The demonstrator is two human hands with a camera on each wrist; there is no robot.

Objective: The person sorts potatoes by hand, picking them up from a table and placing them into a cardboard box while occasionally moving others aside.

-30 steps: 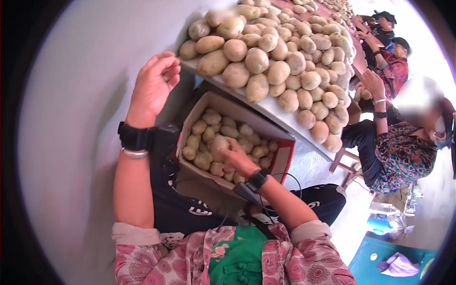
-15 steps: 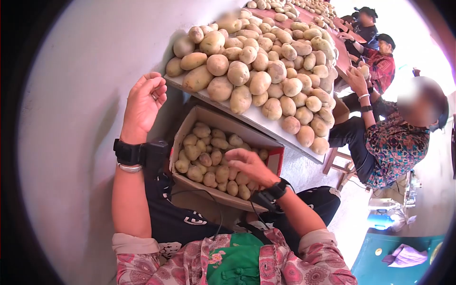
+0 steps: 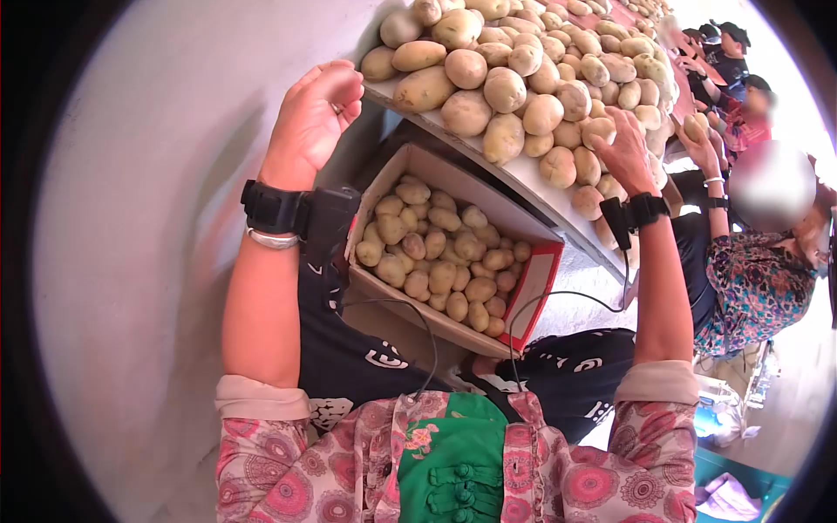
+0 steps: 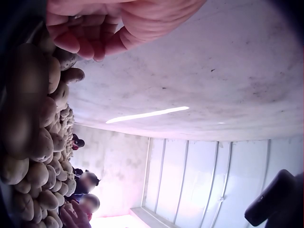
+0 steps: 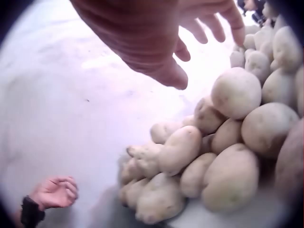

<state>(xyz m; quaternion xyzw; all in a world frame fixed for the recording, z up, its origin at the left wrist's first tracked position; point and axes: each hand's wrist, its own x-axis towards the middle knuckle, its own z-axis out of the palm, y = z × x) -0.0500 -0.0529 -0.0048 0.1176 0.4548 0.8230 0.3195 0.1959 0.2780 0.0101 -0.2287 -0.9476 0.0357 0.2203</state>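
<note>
My right hand (image 3: 629, 152) is over the near edge of a large heap of potatoes (image 3: 542, 115) on a table. In the right wrist view the fingers of the right hand (image 5: 161, 38) are spread above the pile, with nothing between them. A round potato (image 5: 236, 92) lies just below these fingers. Raised beside the table's left corner, my left hand (image 3: 316, 118) has loosely bent fingers and holds nothing. The left wrist view has that hand (image 4: 118, 23) close to the end of the heap. Below the table edge stands a cardboard box (image 3: 384, 187) holding many smaller potatoes (image 3: 445, 248).
A pale wall (image 3: 166, 218) runs along the left. Another person in a patterned shirt (image 3: 754, 279) sits at the right side of the table, with others farther back. A cable (image 3: 567, 295) hangs from my right wrist across the box's corner.
My right hand held a potato over the box, then was empty over it, and has since moved up and right to the heap. My left hand stays raised by the table corner.
</note>
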